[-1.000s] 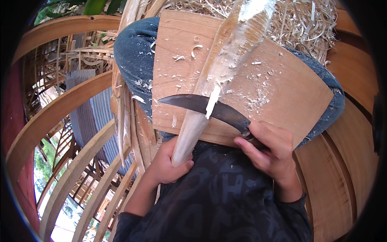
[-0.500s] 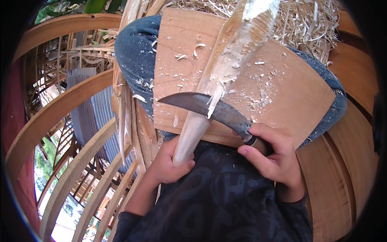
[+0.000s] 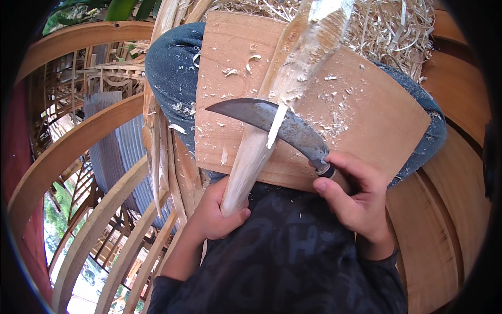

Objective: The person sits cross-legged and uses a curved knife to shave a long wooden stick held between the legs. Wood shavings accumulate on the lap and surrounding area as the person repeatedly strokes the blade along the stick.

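A long pale stick of wood slants up from my lap across a flat wooden board. Its near end is wrapped by the closed fingers of my left hand. My right hand grips the handle of a curved knife, partly hidden in the palm. The dark, stained blade lies across the stick, its tip pointing left. A pale strip of shaving curls over the blade where it meets the wood. Beyond the blade the stick's surface is rough and frayed.
My jeans-covered knees hold up the board, which is dotted with small shavings. A heap of curled shavings lies beyond it. Split wood strips stand at left beside a slatted wooden railing. Wooden slats run along the right.
The knife has moved farther up the stick, away from my body, and the shaving over the blade is longer. My left hand keeps its hold with hardly any shift.
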`<state>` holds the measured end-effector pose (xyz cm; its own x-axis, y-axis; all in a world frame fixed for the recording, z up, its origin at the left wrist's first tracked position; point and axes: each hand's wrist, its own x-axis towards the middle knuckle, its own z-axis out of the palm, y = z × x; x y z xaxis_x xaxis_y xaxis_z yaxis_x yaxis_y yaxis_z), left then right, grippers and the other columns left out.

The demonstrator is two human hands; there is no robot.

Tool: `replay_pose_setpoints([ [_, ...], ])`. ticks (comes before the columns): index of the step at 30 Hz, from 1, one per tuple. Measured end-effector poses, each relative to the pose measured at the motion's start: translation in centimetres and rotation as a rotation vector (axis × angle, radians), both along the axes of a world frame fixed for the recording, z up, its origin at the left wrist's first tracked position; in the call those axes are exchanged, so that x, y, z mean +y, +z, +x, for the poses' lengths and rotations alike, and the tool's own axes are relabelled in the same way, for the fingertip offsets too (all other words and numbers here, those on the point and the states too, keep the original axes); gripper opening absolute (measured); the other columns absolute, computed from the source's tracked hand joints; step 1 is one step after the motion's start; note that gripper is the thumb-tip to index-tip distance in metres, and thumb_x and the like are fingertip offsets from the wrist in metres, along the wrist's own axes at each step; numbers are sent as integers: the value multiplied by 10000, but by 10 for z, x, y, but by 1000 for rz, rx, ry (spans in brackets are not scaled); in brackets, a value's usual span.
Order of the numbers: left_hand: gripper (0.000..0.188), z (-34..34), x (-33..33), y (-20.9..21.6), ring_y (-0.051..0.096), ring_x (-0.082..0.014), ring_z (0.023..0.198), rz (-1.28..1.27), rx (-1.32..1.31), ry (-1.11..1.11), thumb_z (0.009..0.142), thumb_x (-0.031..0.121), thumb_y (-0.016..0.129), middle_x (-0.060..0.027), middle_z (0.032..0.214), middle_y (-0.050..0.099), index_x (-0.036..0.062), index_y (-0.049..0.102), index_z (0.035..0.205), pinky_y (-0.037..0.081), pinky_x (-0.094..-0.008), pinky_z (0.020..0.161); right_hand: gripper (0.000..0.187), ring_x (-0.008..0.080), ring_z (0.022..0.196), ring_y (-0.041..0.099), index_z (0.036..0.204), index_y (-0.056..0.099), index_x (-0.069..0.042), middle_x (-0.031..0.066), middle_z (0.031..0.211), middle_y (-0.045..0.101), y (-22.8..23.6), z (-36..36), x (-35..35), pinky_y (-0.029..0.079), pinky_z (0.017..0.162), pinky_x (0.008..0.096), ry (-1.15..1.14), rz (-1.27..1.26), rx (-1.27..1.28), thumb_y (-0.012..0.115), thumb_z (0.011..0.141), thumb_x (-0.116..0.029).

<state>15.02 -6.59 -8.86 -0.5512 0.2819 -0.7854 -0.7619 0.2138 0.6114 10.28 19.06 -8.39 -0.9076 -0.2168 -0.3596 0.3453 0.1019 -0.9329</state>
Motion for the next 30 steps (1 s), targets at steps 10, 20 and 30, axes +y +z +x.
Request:
replay_pose_setpoints([
  [10, 350, -2, 3, 3, 510, -109, 669, -19, 13, -6, 682, 199, 708, -39, 727, 522, 22, 493, 894, 415, -265, 606, 278, 174, 620, 630, 994, 621, 44, 160, 778, 652, 4, 1, -3, 480, 588, 258, 41, -59, -176, 727, 758, -54],
  [20, 331, -1, 1, -1, 511, -109, 684, 29, -7, 3, 693, 187, 699, -32, 754, 542, 22, 517, 915, 423, -271, 635, 294, 124, 700, 620, 1005, 620, 47, 113, 799, 664, 1, 0, -4, 482, 650, 234, 195, -25, -35, 735, 746, -34],
  [30, 358, -2, -1, -2, 499, -100, 673, 24, 20, -36, 691, 204, 714, -36, 733, 529, 21, 502, 914, 410, -255, 606, 344, 132, 810, 619, 1142, 531, 20, 96, 1065, 609, 4, -1, 3, 495, 707, 253, -89, -487, -515, 656, 824, -18],
])
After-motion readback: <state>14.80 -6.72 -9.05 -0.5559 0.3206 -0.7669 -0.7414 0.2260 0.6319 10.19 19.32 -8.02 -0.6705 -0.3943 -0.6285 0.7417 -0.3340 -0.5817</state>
